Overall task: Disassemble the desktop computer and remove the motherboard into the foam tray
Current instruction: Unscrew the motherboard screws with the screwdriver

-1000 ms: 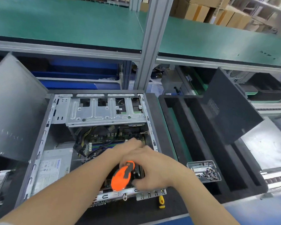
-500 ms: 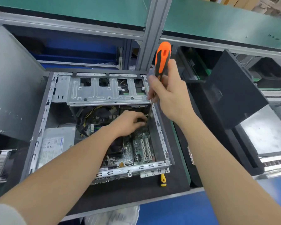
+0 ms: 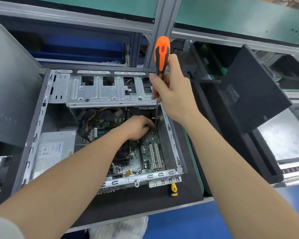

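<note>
Motherboard (image 3: 150, 152) sits inside the open computer case (image 3: 41, 118) at frame centre. The right hand (image 3: 174, 97) grips the screwdriver (image 3: 161, 54) upright, its shaft pointing down into the case. The left hand (image 3: 138, 126) has its fingers curled at the tip; whether they hold anything is unclear.

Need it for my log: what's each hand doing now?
Left hand: curled inside the case; grip cannot be told.
Right hand: holding the orange screwdriver.

Drive cage (image 3: 97, 94) overhangs motherboard (image 3: 146, 152); near half open.
</note>
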`<state>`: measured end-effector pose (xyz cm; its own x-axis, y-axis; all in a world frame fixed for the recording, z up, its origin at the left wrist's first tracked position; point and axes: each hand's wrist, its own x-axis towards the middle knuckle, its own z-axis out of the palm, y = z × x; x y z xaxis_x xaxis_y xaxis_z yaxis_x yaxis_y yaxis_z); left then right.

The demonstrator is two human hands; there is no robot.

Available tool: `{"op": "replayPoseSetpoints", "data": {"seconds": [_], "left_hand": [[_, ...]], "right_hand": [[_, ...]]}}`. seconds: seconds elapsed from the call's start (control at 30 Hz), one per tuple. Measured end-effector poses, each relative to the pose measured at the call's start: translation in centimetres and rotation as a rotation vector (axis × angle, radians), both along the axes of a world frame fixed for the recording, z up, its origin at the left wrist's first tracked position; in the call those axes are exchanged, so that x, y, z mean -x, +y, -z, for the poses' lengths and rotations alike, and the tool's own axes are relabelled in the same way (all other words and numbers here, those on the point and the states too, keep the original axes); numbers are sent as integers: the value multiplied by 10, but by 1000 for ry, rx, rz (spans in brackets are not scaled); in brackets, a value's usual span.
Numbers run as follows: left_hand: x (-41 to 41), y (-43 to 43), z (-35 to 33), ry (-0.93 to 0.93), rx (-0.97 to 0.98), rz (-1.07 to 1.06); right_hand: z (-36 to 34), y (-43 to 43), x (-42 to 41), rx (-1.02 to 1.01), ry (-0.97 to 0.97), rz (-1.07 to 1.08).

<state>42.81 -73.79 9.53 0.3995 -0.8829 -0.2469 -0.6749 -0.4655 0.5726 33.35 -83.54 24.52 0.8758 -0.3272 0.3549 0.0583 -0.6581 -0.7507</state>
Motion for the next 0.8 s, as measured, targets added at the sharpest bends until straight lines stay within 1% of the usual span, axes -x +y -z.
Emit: {"op": "replayPoseSetpoints", "data": {"seconds": [0.23,0.5,0.8], "left_hand": [[1,-3,-7,27,-100,3],[4,-3,-12,-21,-143,61],[4,-4,-8,-42,-163,77]], "right_hand": [[1,-2,-1,-5,-6,7],[5,-1,2,-41,-8,11],[4,0,6,-42,-2,13]]}}
